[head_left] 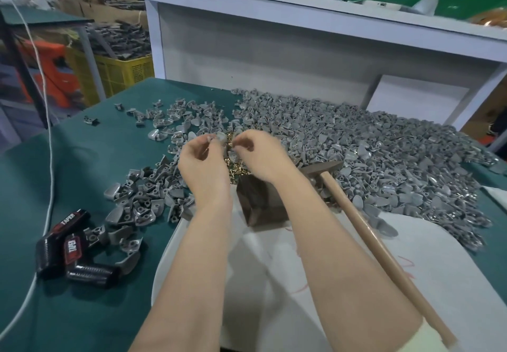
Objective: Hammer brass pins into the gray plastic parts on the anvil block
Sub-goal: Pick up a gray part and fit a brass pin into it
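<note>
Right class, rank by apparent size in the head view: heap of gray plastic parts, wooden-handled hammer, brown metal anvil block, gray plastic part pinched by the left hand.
1. heap of gray plastic parts
2. wooden-handled hammer
3. brown metal anvil block, partly hidden
4. pinched gray plastic part

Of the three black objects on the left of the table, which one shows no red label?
The black object nearest the viewer: it shows only a ribbed side, while the upper object and the middle object carry red labels.

Small factory assembly bench: green work mat point(82, 159) heaped with gray plastic parts point(356, 143), yellow crate point(123, 71) and cardboard boxes point(68, 3) of stock behind.
</note>
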The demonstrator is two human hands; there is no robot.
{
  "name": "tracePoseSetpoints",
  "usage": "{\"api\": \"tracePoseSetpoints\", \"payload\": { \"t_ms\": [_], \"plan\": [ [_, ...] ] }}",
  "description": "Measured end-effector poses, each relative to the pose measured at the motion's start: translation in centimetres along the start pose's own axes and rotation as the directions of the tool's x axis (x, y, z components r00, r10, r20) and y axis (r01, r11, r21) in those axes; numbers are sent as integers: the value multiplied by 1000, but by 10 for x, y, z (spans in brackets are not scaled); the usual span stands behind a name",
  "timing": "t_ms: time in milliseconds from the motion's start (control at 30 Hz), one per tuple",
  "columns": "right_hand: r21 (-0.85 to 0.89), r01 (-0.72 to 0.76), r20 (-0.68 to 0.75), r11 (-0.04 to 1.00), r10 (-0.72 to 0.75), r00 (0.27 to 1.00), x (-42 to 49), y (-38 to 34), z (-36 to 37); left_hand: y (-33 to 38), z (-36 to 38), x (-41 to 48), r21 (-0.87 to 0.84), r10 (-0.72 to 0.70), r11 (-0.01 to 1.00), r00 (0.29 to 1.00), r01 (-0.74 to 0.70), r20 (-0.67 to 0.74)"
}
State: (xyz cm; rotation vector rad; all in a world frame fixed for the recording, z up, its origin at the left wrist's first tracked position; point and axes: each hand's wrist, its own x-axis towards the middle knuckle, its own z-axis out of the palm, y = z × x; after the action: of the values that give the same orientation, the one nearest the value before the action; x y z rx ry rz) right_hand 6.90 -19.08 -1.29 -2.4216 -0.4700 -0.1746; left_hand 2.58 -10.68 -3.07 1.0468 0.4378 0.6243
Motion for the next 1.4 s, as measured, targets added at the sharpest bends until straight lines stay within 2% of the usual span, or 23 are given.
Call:
{"api": "tracePoseSetpoints", "payload": {
  "t_ms": [100,200,267,400,600,1033,1133,1233,1333,1400],
  "plan": [
    [-114,14,176,993,6,984,12,-10,11,-1,-1,2,12,39,999,998,-39,-48],
    [-404,-97,197,910,190,962,22,-14,19,-2,-1,3,1,67,998,995,-67,-73],
    [-530,-146,207,835,294,933,20,-18,23,-2,-1,2,-8,77,997,994,-78,-83],
    [-524,-114,223,844,265,938,16,-20,33,-1,1,0,-65,82,994,992,-88,-92],
    [-458,-117,219,881,240,946,16,-22,42,-1,2,-1,-52,86,994,990,-92,-115],
    [-480,-126,149,868,222,964,14,-16,44,0,3,-3,-70,75,994,993,-82,-96],
    [-356,-162,50,920,192,980,16,-15,35,1,3,-5,-18,80,997,995,-81,-53],
    [-77,-191,-119,979,182,976,10,-4,12,2,5,-11,98,146,983,983,-157,111],
    [201,-193,-201,960,233,951,-12,15,-21,2,9,-19,193,191,941,907,-278,374],
    [309,-179,-235,934,258,937,-33,30,-43,0,12,-27,274,171,892,830,-360,531]
  ]
}}
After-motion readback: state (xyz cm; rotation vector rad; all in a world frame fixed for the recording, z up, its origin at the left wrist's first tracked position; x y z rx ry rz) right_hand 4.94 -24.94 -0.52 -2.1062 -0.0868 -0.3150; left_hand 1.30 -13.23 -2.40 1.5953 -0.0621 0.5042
